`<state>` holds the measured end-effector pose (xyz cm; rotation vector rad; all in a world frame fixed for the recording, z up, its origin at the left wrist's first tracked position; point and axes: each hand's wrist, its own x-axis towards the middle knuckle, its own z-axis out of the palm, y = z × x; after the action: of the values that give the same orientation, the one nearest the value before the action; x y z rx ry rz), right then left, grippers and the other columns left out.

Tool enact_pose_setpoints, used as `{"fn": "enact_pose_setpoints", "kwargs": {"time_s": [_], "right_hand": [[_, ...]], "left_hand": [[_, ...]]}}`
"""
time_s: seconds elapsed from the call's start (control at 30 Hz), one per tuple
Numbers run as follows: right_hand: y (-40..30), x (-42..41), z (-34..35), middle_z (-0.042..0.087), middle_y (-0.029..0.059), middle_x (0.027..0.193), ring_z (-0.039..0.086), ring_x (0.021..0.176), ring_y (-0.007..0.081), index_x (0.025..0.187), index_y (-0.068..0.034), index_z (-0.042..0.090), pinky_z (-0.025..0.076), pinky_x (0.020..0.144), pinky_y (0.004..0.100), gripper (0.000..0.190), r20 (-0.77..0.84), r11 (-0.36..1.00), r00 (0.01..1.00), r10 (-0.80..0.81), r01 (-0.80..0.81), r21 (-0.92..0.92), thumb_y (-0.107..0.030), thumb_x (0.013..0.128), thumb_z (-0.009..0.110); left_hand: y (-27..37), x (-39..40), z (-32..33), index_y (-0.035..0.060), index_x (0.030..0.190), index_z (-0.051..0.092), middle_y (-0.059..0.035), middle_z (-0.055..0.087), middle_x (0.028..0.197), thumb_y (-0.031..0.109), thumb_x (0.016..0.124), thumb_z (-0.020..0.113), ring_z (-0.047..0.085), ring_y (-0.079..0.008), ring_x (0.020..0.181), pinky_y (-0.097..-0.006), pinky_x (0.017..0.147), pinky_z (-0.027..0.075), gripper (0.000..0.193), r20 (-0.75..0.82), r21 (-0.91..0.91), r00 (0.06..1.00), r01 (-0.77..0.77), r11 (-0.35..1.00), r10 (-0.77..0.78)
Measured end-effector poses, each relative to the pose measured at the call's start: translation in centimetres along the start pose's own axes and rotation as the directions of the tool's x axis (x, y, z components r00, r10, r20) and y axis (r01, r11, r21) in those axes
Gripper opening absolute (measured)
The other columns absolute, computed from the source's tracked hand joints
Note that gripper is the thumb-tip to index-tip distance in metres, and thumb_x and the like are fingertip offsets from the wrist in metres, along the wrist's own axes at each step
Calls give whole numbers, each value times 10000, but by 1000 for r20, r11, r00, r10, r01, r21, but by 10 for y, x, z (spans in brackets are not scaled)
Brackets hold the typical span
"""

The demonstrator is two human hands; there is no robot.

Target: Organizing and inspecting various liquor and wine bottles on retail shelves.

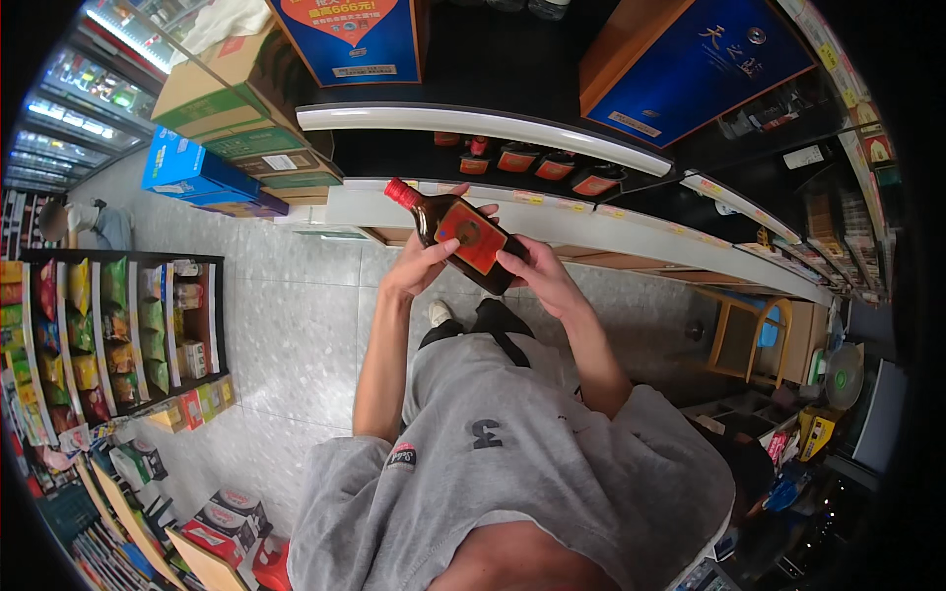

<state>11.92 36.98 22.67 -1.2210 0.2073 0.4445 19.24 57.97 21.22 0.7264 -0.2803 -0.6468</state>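
Observation:
A flat dark glass bottle (pixel 484 258) with a red cap and a red label lies tilted across both hands, its cap towards the upper left. My left hand (pixel 421 262) grips it near the shoulder, thumb on the label and fingers behind the glass. My right hand (pixel 539 270) holds the bottle's base end, with the thumb at the label's lower corner. Just beyond, similar bottles with red labels (pixel 556 168) stand in a row on the low black shelf. Parts of the fingers are hidden behind the bottle.
Large blue boxes (pixel 709 59) stand on the upper shelf, above a white shelf edge (pixel 480 122). Stacked cartons (pixel 222 96) are at the upper left. A snack rack (pixel 111 332) is at the left, a wooden chair (pixel 750 336) at the right. Another person (pixel 103 221) is far left.

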Motion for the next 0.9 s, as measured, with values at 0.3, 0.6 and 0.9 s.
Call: {"fn": "enact_pose_setpoints", "kwargs": {"time_s": [0.3, 0.6, 0.9], "right_hand": [[6, -17, 4, 677, 63, 1037, 652, 904, 89, 1183, 30, 597, 575, 711, 247, 380, -266, 947, 921, -286, 228, -228, -194, 917, 749], [78, 28, -76, 723, 114, 975, 711, 887, 172, 1126, 13, 635, 583, 757, 333, 374, -121, 771, 901, -416, 279, -573, -165, 847, 808], [25, 82, -133, 714, 161, 1084, 682, 1024, 324, 1139, -19, 688, 513, 884, 385, 414, -133, 572, 804, -580, 286, -769, -211, 796, 818]], "left_hand": [[-14, -6, 15, 64, 1442, 453, -24, 625, 1225, 177, 997, 644, 607, -132, 1105, -340, 960, 502, 497, -340, 103, 940, 75, 992, -36], [-64, 27, 11, 45, 1286, 585, -29, 664, 1106, 57, 833, 805, 599, -101, 1003, -263, 832, 489, 503, -278, 572, 951, 49, 819, 137], [-85, 122, -5, -15, 1156, 660, -107, 730, 1031, -11, 739, 820, 656, -168, 912, -339, 864, 528, 447, 8, 804, 941, -207, 558, 338]]}}
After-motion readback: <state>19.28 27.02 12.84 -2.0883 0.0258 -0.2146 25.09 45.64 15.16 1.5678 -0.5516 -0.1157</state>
